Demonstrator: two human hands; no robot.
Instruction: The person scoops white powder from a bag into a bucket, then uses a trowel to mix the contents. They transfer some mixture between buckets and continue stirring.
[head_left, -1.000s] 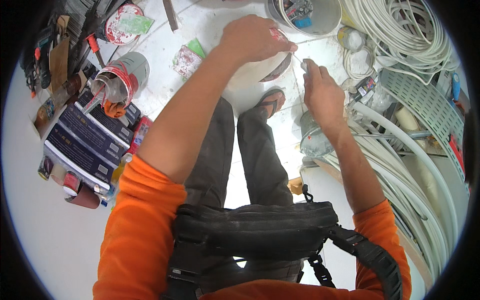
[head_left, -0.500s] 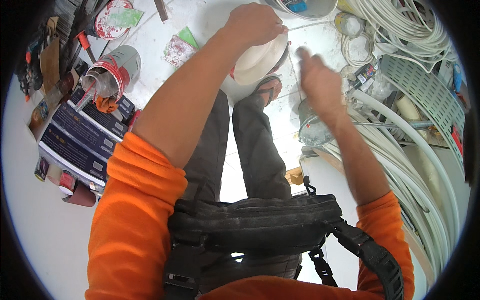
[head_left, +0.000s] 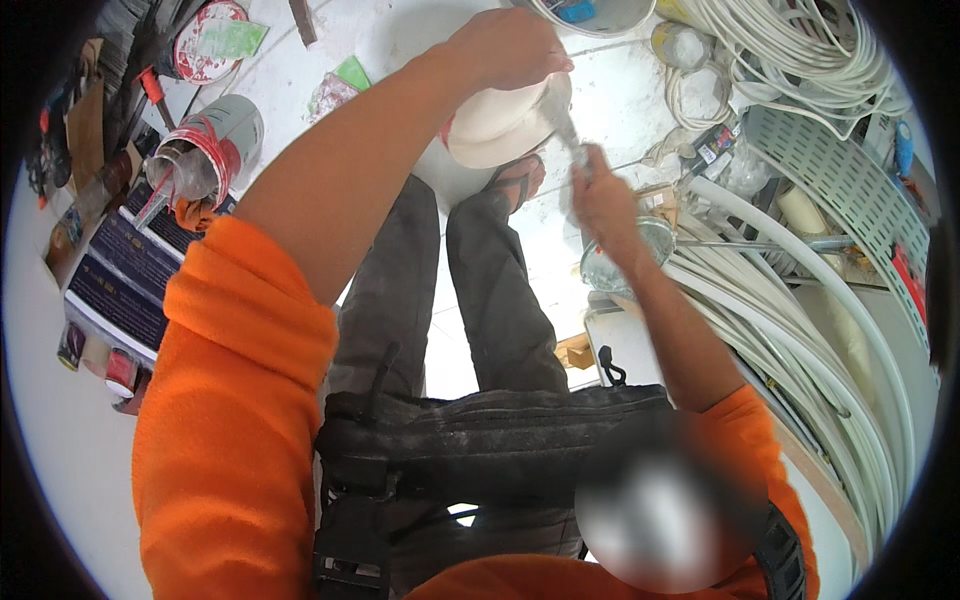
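My left hand is closed on the far rim of a whitish bucket, which is tilted with its mouth toward me. Pale material coats its inside, and a bit of red shows on its outer left side. In my closed right hand is a greyish putty knife, slightly blurred. Its blade points away from me and lies at the bucket's right rim. Below the right wrist stands a round, clear-looking container with smeared walls, partly covered by the forearm.
Left, an open paint can lies tilted by dark boxes. A red-smeared lid is behind. At right are coiled white cables, long white tubing and a perforated green tray. My sandalled foot is close under the bucket.
My right hand has moved left, bringing the putty knife to the bucket's rim. The bucket has shifted slightly left in view and stays in my left hand. The whole view has shifted a little.
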